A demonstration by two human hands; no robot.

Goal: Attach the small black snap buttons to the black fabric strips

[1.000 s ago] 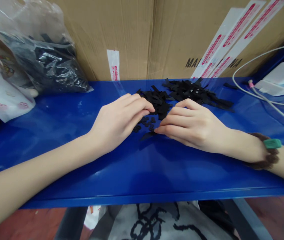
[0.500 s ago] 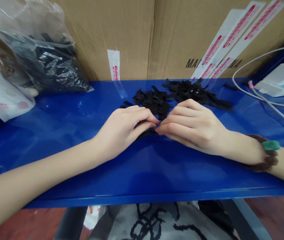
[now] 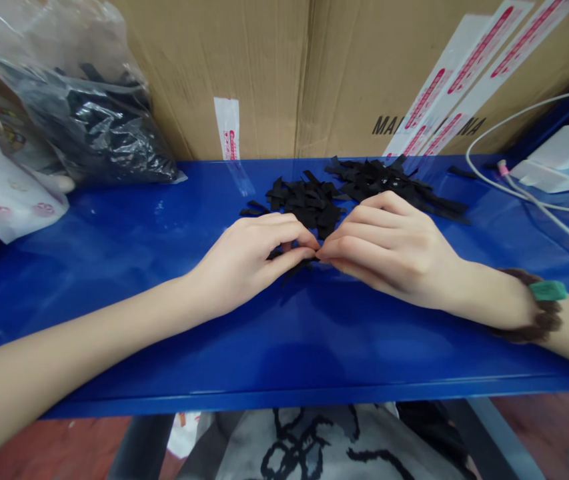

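Note:
My left hand [image 3: 254, 260] and my right hand [image 3: 394, 250] meet fingertip to fingertip over the blue table [image 3: 204, 353]. Both are closed in a pinch at a small black fabric strip [image 3: 295, 268], most of which my fingers cover. Its loose end shows below my left thumb. Just beyond my hands lies a heap of short black strips [image 3: 309, 203]. A second heap of black strips [image 3: 389, 183], a few with small white marks, spreads behind my right hand. A brown fuzzy band with a green piece [image 3: 548, 291] circles my right wrist.
A large cardboard box [image 3: 264, 60] with strips of tape stands along the back edge. To the left are a clear bag of black pieces [image 3: 109, 127] and a printed white bag [image 3: 9, 173]. A white cable [image 3: 477, 163] and a white power strip [image 3: 559, 157] lie at the right.
My hands stay together, with only slight finger movement. The black strip's loose end has shifted a little and now points down and left below my left thumb.

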